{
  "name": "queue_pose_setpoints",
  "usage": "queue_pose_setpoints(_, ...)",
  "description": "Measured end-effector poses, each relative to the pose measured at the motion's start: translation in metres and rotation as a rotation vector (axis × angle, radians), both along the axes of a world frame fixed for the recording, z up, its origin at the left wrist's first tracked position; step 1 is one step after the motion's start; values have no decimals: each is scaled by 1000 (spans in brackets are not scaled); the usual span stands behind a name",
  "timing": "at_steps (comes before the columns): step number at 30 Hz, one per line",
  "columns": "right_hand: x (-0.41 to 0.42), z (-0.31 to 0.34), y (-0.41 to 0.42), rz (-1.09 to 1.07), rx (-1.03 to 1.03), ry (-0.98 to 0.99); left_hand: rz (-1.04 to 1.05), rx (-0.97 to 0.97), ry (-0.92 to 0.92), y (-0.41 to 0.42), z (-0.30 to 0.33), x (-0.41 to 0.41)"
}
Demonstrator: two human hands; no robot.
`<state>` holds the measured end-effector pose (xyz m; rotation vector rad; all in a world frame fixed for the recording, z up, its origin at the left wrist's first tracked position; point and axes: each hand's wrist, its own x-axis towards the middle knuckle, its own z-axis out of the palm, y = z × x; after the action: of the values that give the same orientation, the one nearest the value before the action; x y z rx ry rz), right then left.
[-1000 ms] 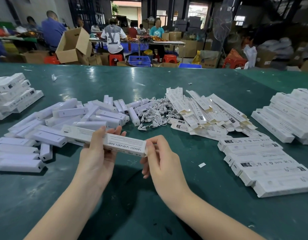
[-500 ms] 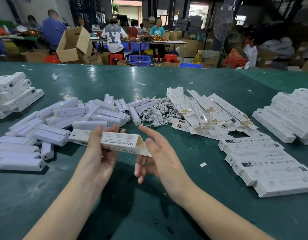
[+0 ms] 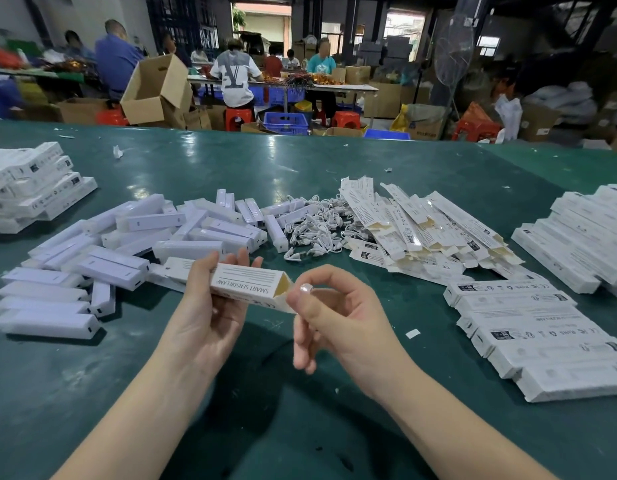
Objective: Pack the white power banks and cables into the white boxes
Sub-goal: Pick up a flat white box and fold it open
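Here both hands (image 3: 210,317) grip a long, matte cardboard box (image 3: 244,285).

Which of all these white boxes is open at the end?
The box gripped in the left hand: its right end gapes, showing a yellowish inside, with the right hand at its flap. The stacked ones look closed.
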<state>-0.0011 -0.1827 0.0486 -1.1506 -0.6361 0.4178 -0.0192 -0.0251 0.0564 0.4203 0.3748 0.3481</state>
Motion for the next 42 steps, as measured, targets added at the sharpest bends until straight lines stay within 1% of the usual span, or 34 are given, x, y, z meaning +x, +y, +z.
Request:
queue_pose_setpoints(4, -1, 2, -2, -13, -41, -65, 11, 41, 19, 1, 1, 1)
queue_pose_setpoints(8, 1, -1, -4, -78, -152, -178, 29, 89, 43, -1, -1, 4)
queue_pose_setpoints(10, 2, -1, -5, -89, -171, -199, 29, 89, 47, -1, -2, 5)
queue_pose_setpoints(18, 6, -5, -3, -68, -133, -101, 20, 149, 32, -3, -4, 6)
queue_pose_setpoints(28, 8, -7, -5, -45, -147, -90, 11, 126, -1, -2, -6, 7)
queue_pose_setpoints(36, 8, -7, -5, -33, -146, -98, 2, 105, 15, 0, -6, 6)
queue_pose_setpoints(42, 7, -9, -3, -37, -145, -112, -5, 133, 33, 1, -7, 6)
